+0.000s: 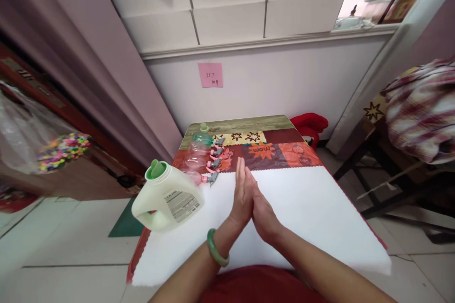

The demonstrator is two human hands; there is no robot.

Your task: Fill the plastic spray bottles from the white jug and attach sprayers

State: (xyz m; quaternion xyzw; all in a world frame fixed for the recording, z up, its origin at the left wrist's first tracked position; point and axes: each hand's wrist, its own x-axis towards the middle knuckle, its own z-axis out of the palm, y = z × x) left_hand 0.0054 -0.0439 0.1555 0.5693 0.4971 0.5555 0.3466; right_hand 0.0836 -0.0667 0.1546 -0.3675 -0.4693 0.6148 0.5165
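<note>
My left hand and my right hand are pressed palm to palm above a white cloth. Fingers on both are stretched out, and no object shows between them. A green bangle circles my left wrist. To the left of my hands a large white jug stands upright, with a green spout or cap at its mouth. Behind it several clear spray bottles lie on their sides in a row, pink ones and a green one, their grey trigger heads pointing right.
The table's far part has a patterned red-brown cover. A small green cap sits at the far left. On the wall is a pink note. At right, plaid cloth lies over dark furniture; a plastic bag hangs at left.
</note>
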